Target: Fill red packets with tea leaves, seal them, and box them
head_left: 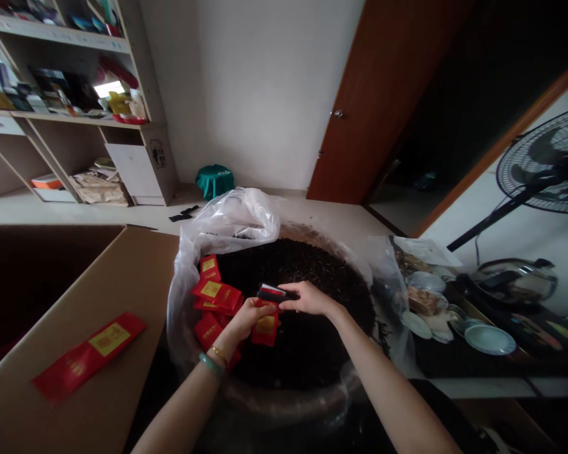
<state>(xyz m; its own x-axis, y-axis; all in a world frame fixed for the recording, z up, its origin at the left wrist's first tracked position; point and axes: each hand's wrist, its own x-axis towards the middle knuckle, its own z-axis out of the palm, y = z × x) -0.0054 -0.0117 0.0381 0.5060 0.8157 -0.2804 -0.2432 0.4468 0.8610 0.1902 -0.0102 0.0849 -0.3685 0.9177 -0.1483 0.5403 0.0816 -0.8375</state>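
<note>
Over a large plastic-lined tub of dark, loose dried leaves, my two hands meet. My left hand pinches the top of a red packet with a yellow label, which hangs upright. In my right hand is a small black handheld tool with a red-and-white strip, lying across the packet's top edge. Its exact kind is hard to make out. Several more red packets lie in a heap on the leaves at the left, against the clear plastic liner.
At left stands a cardboard box with a single red packet on its flap. On the right, a dark tray bears a small bowl and a glass kettle. A fan stands behind it.
</note>
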